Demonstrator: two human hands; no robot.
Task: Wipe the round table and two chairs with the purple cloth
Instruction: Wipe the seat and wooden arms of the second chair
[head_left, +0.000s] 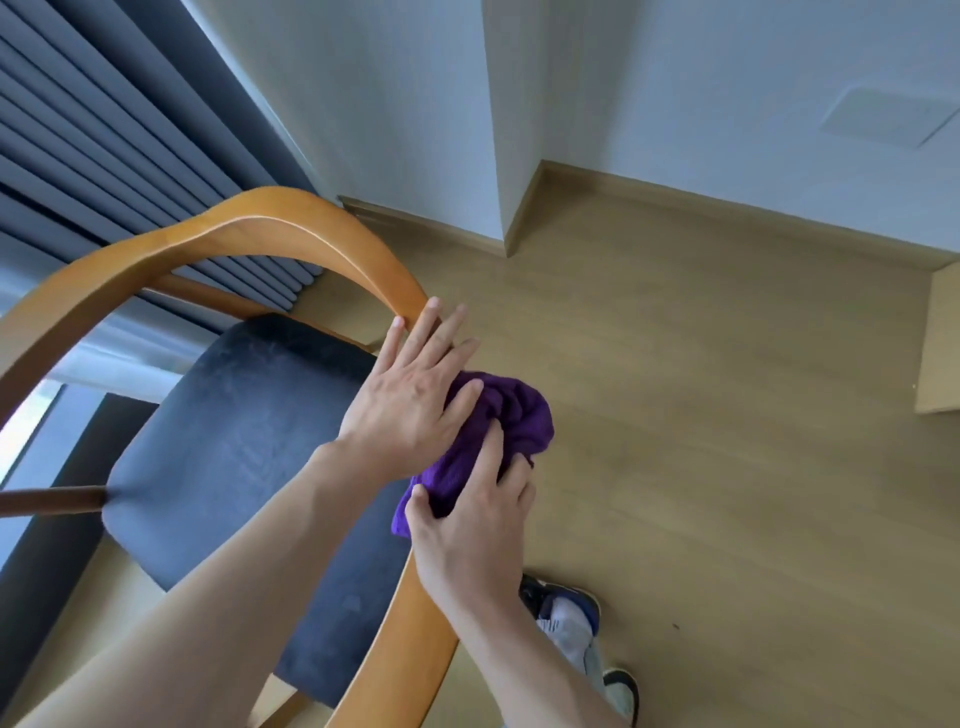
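A chair with a curved orange-brown wooden frame (291, 228) and a dark blue padded seat (244, 447) fills the left of the head view. The bunched purple cloth (511, 415) lies against the frame's right rail. My left hand (415, 395) rests flat on that rail, fingers spread, its fingertips touching the cloth's upper edge. My right hand (475, 535) grips the cloth from below and presses it onto the rail. The round table and the other chair are out of view.
Dark pleated curtains (104, 140) hang at the left behind the chair. White walls with a jutting corner (498, 156) stand at the back. Light wooden floor (727, 415) stretches to the right. My feet in shoes (576, 618) stand below the hands. A pale cabinet edge (940, 343) shows at the far right.
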